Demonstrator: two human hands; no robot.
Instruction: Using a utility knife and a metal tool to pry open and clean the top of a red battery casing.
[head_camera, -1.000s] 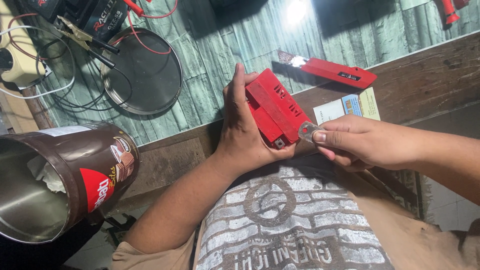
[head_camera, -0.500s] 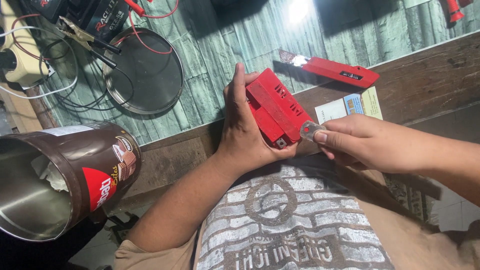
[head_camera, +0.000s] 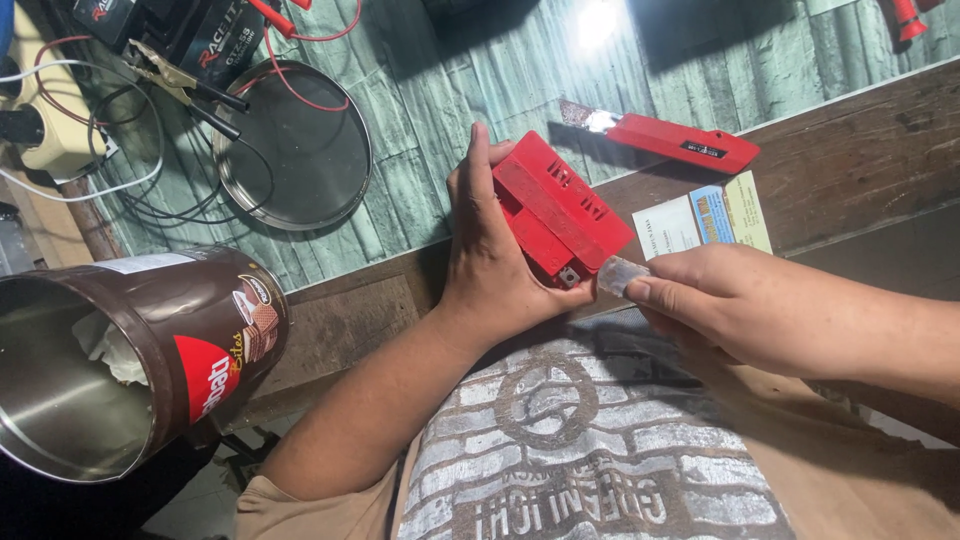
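Left hand (head_camera: 490, 250) wrapped around ribbed red plastic block (head_camera: 560, 215) held over lap, right hand (head_camera: 730, 305) pinching small pale metal piece (head_camera: 620, 275) against its corner, round metal lid (head_camera: 292, 147) on wood-grain table (head_camera: 450, 80)

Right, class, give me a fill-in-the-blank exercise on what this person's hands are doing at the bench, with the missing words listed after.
1. The left hand holds a flat plastic block whose colour is ____.
2. The right hand pinches a small clear piece against the block's ____ corner.
3. The round metal lid lies to the ____ of the left hand in the picture.
4. The brown tin lies on its ____, its open mouth showing.

Missing words: red; lower; left; side
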